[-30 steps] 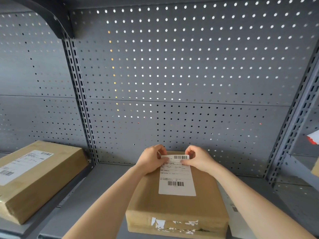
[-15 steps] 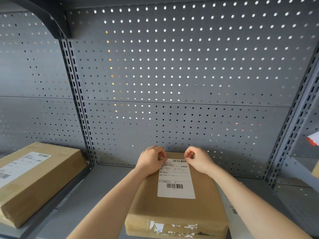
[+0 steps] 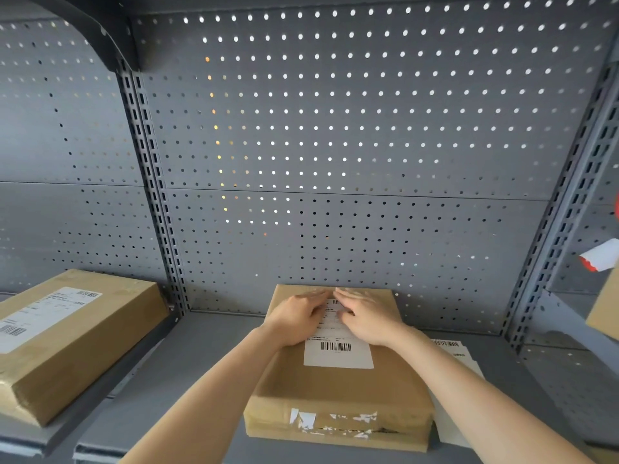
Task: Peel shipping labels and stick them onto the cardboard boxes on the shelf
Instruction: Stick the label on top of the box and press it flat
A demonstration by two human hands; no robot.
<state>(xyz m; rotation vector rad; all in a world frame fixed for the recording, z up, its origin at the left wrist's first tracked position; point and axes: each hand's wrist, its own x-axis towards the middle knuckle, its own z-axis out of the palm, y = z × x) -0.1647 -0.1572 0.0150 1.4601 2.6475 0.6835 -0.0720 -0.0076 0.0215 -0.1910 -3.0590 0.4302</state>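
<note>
A flat cardboard box [image 3: 338,390] lies on the grey shelf [image 3: 187,370] in front of me. A white shipping label [image 3: 338,353] with a barcode lies on its top. My left hand [image 3: 298,316] and my right hand [image 3: 368,316] lie flat, palms down, side by side on the label's far half, fingers stretched toward the box's back edge. Neither hand holds anything. The label's upper part is mostly hidden under the hands.
A second labelled cardboard box [image 3: 67,336] sits on the neighbouring shelf at the left. A sheet of labels [image 3: 452,356] lies on the shelf right of the middle box. Perforated grey panels form the back wall. Another box corner [image 3: 603,313] shows at the right edge.
Both hands let go of the label's top corners and went from pinching to lying flat on it. The label now lies down on the box.
</note>
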